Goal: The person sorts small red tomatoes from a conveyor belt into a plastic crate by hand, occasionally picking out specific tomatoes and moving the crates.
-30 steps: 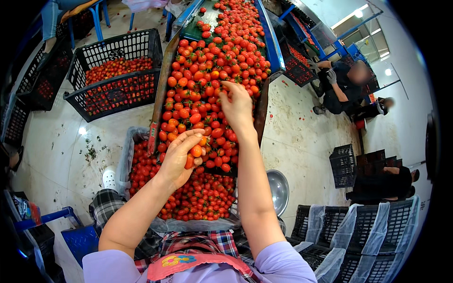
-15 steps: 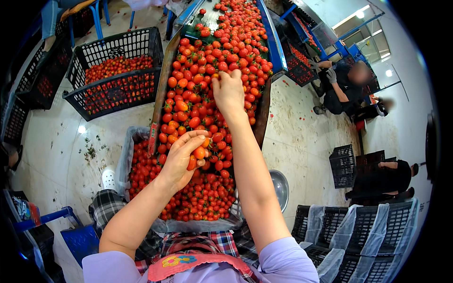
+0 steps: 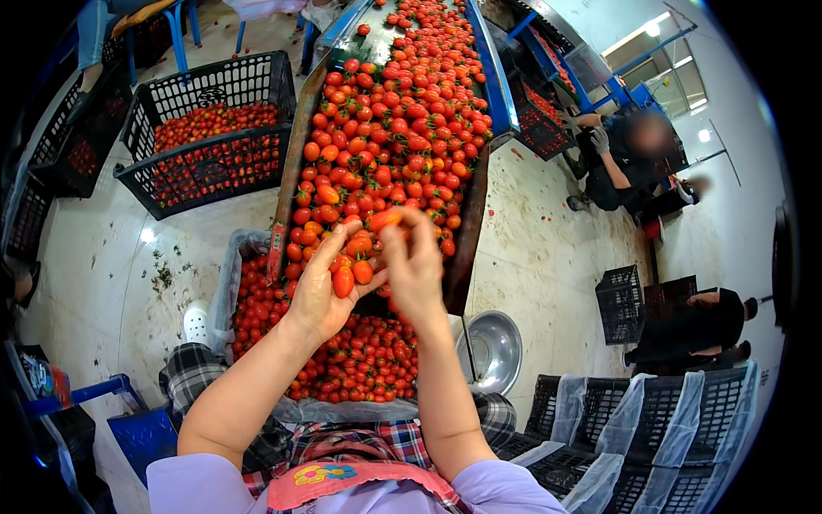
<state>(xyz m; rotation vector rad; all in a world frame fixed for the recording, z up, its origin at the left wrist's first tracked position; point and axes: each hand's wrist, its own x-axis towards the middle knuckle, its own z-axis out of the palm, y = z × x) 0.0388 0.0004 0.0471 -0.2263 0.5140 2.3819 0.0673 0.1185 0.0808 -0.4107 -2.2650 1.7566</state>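
A person's bare hands meet over a conveyor chute [image 3: 469, 227] heaped with red cherry tomatoes [image 3: 402, 141]. The right hand [image 3: 396, 233], blurred, pinches one elongated orange-red tomato [image 3: 383, 220] between thumb and fingers. That tomato's long axis runs roughly left to right, its right end tipped slightly far. It lies just beyond the cupped left hand [image 3: 355, 257] and a little to its right, near the left thumb; whether they touch, I cannot tell. The left hand is palm up, thumb and fingers spread apart, cradling several orange-red tomatoes [image 3: 343, 281]. Nearer the person, below both hands, is a plastic-lined crate [image 3: 224, 300] of tomatoes; a metal bowl [image 3: 501, 351] sits to the right.
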